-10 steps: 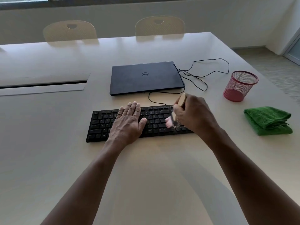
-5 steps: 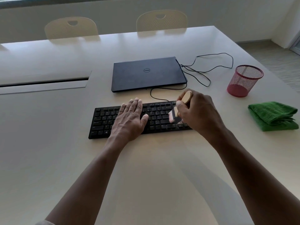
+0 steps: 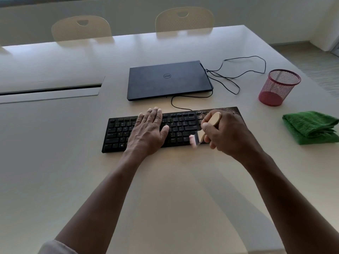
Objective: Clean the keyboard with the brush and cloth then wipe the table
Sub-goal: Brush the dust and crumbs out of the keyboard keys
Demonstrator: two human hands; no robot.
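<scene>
A black keyboard [image 3: 117, 131] lies across the middle of the pale table [image 3: 165, 189], with brown dust on its far right corner. My left hand [image 3: 148, 131] rests flat on the keys left of centre, fingers straight. My right hand [image 3: 227, 132] grips a small brush [image 3: 214, 119] by its wooden handle; the pale bristles touch the keys near the keyboard's front right. A folded green cloth [image 3: 311, 127] lies on the table to the right, apart from both hands.
A closed dark laptop [image 3: 168, 79] sits behind the keyboard, with a black cable [image 3: 244, 74] looping to its right. A red mesh cup [image 3: 278, 87] stands at the right. Two chairs [image 3: 81, 29] are at the far edge. A cable slot [image 3: 49, 89] crosses the table's left.
The brush has swept back toward the keyboard's front edge, bristles lower than half a second ago. My left hand stays flat on the keys. The camera view shifted slightly.
</scene>
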